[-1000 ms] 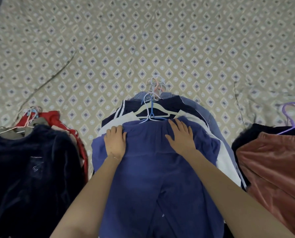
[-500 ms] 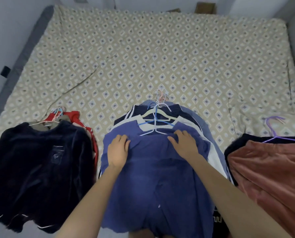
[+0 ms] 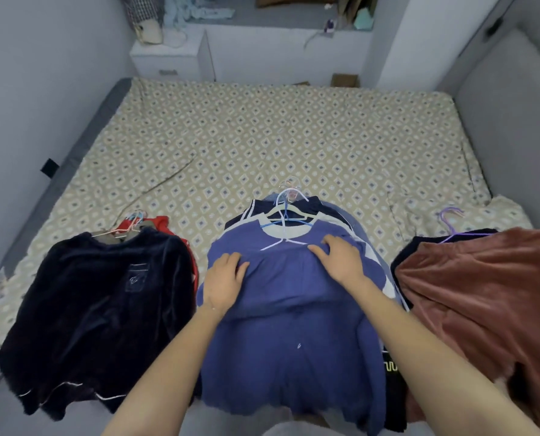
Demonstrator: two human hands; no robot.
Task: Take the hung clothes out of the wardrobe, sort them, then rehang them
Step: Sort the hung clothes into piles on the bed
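Three piles of clothes on hangers lie along the near edge of the bed. The middle pile is topped by a blue garment (image 3: 294, 325) on a white and blue hanger (image 3: 286, 215). My left hand (image 3: 224, 280) grips the blue garment's left shoulder with curled fingers. Just below the collar, my right hand (image 3: 338, 259) bunches the same fabric. A dark navy velvet top (image 3: 98, 303) covers the left pile, with red cloth (image 3: 158, 221) under it. On the right lies a rust velvet garment (image 3: 489, 297) on a purple hanger (image 3: 451, 221).
The patterned bedsheet (image 3: 278, 136) stretches beyond the piles to the far wall. Grey walls close in both sides of the bed. A white cabinet (image 3: 168, 58) and a cluttered ledge (image 3: 262, 14) stand behind the bed's far end.
The view has tilted up and pulled back, showing the whole bed and the far wall. Both hands have curled into the blue garment and drawn it toward me, uncovering more of the hanger.
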